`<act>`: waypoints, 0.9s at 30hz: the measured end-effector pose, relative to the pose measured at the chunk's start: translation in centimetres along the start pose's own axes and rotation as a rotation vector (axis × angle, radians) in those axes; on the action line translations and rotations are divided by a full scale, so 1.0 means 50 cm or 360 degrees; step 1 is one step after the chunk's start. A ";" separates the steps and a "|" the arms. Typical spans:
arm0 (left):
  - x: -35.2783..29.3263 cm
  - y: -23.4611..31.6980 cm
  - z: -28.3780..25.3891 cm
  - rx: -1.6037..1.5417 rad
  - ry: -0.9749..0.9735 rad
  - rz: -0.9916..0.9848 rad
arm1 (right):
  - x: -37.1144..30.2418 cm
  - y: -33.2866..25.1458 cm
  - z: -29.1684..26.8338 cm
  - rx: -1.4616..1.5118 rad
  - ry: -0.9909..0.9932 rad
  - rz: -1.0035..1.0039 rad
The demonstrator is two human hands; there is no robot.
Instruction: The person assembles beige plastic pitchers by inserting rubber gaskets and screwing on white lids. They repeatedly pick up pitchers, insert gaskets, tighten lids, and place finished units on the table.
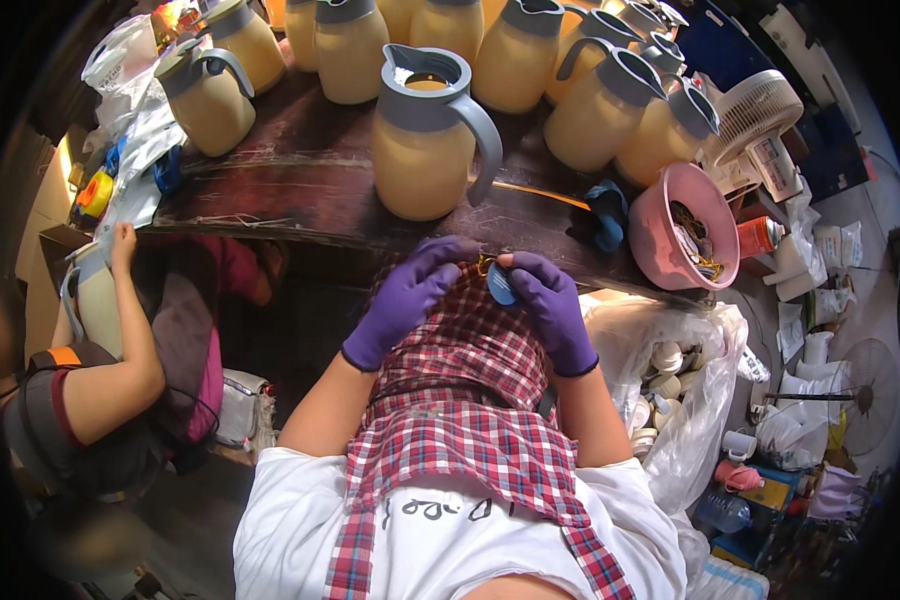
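Note:
Purple gloves cover both of my hands, which meet in front of the checked apron (450,360). A round blue tag (501,286) hangs on a thin yellow cord (485,264) between them. Fingertips of my left hand (407,300) pinch at the cord. My right hand (555,308) grips with thumb and finger at the cord and the tag's upper edge. Just beyond, on the dark wooden table (300,195), stands a cream jug (420,155) with a grey collar and handle, its top uncovered. Neither hand touches the jug.
Several similar jugs (515,60) stand along the table's far side. A pink bowl (660,240) of cords sits at the right, beside a blue cloth (607,215) and a fan (760,115). Below is a plastic bag (705,400) of lids. At left, another person (100,400) handles a jug.

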State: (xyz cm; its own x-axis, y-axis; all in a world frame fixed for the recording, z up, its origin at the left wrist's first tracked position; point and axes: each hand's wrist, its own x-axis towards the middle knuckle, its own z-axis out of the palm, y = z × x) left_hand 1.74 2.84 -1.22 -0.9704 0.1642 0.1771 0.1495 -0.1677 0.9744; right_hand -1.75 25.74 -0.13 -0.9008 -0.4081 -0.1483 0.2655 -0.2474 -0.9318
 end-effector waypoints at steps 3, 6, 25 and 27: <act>-0.001 0.017 0.027 0.0132 -0.0009 -0.0046 | -0.006 -0.004 0.000 0.0023 -0.0107 0.0042; -0.001 0.024 0.039 -0.0157 -0.0013 -0.0309 | -0.013 -0.006 -0.003 -0.0015 -0.0066 0.0088; 0.002 -0.163 0.003 -0.2473 0.0416 -0.0395 | 0.158 0.065 -0.032 -0.0760 0.0568 -0.0332; 0.026 -0.128 0.004 -0.2403 0.0398 -0.0380 | 0.200 0.047 -0.039 -0.0740 0.0559 -0.0411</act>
State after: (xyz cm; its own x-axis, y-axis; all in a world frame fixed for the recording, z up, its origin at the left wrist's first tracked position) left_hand -0.44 4.33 -7.18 -0.9718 0.1941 -0.1336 -0.1829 -0.9788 -0.0920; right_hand -10.79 22.78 -4.46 -0.9958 -0.0541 0.0744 -0.0813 0.1402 -0.9868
